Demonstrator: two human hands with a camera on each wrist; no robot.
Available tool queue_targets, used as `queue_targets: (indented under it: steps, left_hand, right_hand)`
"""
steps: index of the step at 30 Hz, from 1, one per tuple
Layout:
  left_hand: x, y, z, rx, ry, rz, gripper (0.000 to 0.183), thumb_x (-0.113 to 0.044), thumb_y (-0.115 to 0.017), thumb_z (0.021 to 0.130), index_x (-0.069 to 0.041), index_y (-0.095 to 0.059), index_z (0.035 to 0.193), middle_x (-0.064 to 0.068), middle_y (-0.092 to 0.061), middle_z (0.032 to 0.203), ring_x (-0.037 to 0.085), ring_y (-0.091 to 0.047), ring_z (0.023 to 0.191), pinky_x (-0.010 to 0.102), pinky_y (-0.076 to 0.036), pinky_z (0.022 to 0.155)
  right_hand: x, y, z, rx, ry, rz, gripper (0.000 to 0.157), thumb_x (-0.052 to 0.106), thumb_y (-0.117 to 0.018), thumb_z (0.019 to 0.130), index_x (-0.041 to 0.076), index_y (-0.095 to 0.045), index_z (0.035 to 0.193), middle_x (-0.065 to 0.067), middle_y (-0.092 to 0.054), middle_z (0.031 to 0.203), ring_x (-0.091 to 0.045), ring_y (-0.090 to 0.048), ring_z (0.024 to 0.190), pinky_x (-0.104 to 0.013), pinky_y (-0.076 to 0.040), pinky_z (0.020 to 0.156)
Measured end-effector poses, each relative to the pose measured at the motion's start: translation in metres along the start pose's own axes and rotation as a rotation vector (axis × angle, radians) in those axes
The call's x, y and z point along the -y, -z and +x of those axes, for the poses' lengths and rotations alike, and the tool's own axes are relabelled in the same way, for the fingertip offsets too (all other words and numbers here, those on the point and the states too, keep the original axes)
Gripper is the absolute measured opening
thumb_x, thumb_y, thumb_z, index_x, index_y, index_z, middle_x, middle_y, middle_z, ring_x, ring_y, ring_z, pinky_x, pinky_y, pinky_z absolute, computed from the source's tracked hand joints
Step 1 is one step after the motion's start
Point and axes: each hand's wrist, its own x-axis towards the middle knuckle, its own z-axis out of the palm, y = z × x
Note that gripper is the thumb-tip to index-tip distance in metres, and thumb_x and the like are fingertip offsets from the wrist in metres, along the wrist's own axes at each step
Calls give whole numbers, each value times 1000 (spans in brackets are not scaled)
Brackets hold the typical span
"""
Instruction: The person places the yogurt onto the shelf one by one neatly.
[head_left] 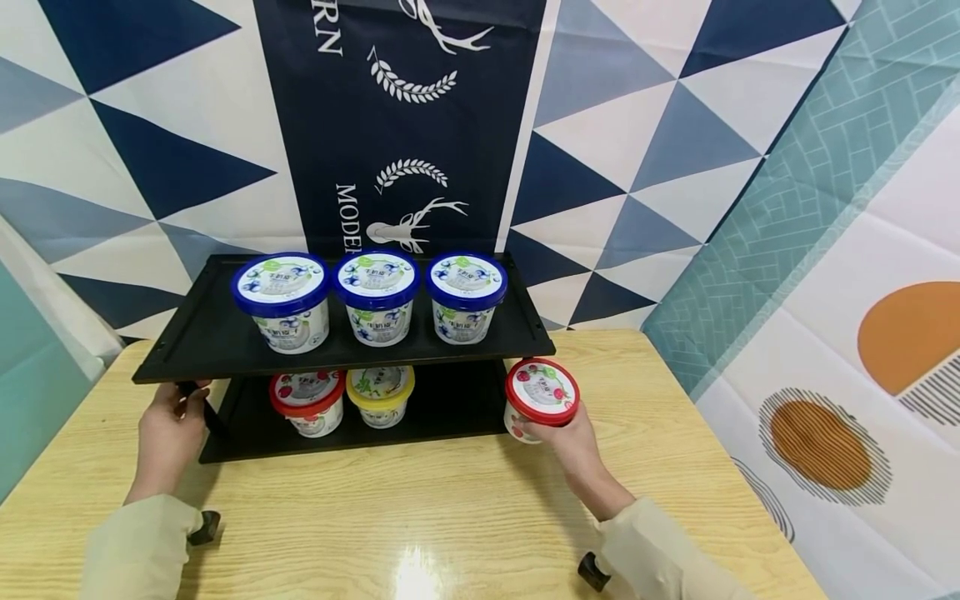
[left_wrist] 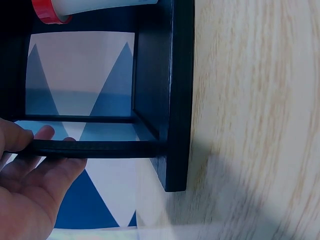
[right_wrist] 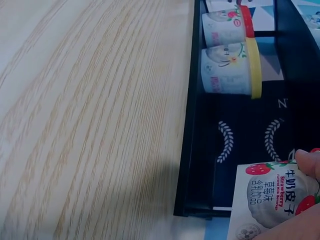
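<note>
My left hand (head_left: 171, 433) grips the left front post (left_wrist: 110, 149) of a black two-tier shelf (head_left: 198, 337), thumb on one side and fingers on the other. At the shelf's right front corner, my right hand (head_left: 576, 446) holds a red-lidded strawberry milk cup (head_left: 543, 390) by its side, upright. Its strawberry label (right_wrist: 272, 192) shows in the right wrist view. On the lower tier stand another red-lidded cup (head_left: 307, 396) and, right of it, a yellow-lidded cup (head_left: 381, 398). Three blue-lidded cups (head_left: 378, 292) line the upper tier.
The shelf stands on a light wooden table (head_left: 360, 517) near its back edge. Behind it hangs a patterned cloth (head_left: 615, 150) of blue and white triangles. A second cloth with orange circles (head_left: 817, 446) borders the right side.
</note>
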Motion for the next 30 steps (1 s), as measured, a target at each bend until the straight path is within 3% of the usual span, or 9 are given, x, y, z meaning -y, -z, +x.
queue_targets:
  steps: [2,4,7,9,14,19,30]
  left_hand:
    - [0,0,-1,-6,4,8,30,-17,-36,99,-1,-50,120,21,-55,124,-24,-32,84,41,-48,95]
    - [0,-1,-2,-14,3,8,29,-16,-37,98,-1,-51,119,21,-56,122,-25,-30,82,24,-49,90]
    - [0,-1,-2,-24,-1,6,27,-14,-38,98,-1,-52,117,20,-58,120,-25,-31,82,7,-39,76]
    - [1,-2,-2,-27,-9,-1,26,-14,-38,97,-1,-52,116,20,-58,119,-25,-31,81,3,-34,71]
    - [1,-1,-1,-19,-3,2,28,-15,-37,98,-2,-51,117,20,-56,121,-25,-31,82,11,-42,79]
    - [1,0,-1,-8,15,5,29,-17,-36,98,-2,-50,119,20,-56,124,-25,-30,83,33,-49,90]
    - [2,0,1,8,1,7,30,-17,-36,98,-3,-49,121,21,-55,125,-25,-31,82,30,-53,87]
  right_hand:
    - [0,-2,-1,-1,-8,-2,88,14,-79,73,11,-25,143,-10,-40,142,-28,-38,126,-46,-41,107]
    - [-1,-3,-2,3,-9,-1,87,14,-79,74,10,-25,142,-11,-40,142,-29,-38,126,-47,-41,107]
    - [-2,-4,-2,11,-11,3,86,12,-78,74,11,-26,142,-11,-40,142,-29,-38,126,-47,-41,106]
    - [-2,-5,-2,16,-6,8,85,11,-77,74,11,-25,143,-11,-39,142,-29,-37,126,-48,-41,106]
    - [-1,-10,0,18,2,15,87,8,-78,73,14,-26,143,-9,-40,142,-29,-37,127,-47,-43,105]
    - [0,-18,0,20,-2,34,86,10,-79,72,13,-28,142,-9,-42,140,-28,-38,125,-46,-43,105]
    - [4,-31,-1,27,31,59,88,10,-81,69,11,-30,141,-9,-45,139,-27,-41,124,-44,-41,106]
